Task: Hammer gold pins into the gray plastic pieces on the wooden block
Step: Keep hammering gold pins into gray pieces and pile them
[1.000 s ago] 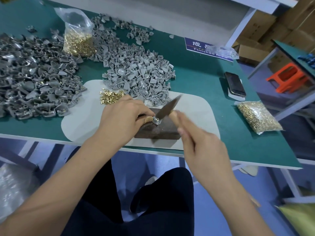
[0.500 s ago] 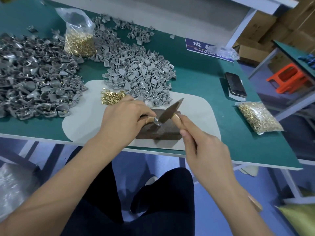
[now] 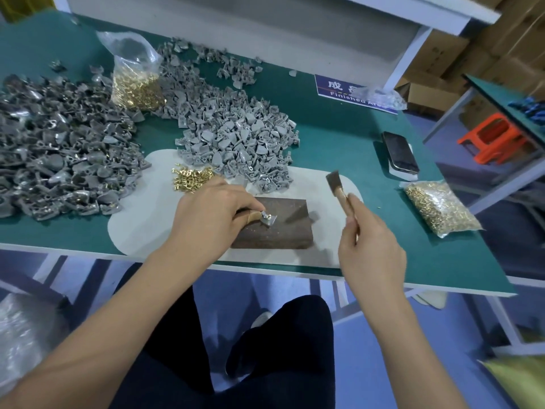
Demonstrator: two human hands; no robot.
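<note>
A dark wooden block (image 3: 280, 231) lies on a pale mat (image 3: 141, 219) near the table's front edge. On its top sits one gray plastic piece (image 3: 269, 220) with a gold pin in it. My left hand (image 3: 212, 214) pinches that piece at its left side. My right hand (image 3: 368, 255) grips the wooden handle of a small hammer (image 3: 336, 185), whose head is raised to the right of the block, clear of the piece. Loose gold pins (image 3: 190, 177) lie on the mat behind my left hand.
Two big heaps of gray pieces fill the table: a lighter heap (image 3: 236, 137) behind the block and a darker heap (image 3: 59, 149) at the left. Bags of gold pins stand at the back (image 3: 137, 84) and right (image 3: 439, 205). A phone (image 3: 399, 153) lies at the right.
The hammer rested on the piece a second ago. It has since swung up and to the right, off the block. My left hand has stayed on the piece.
</note>
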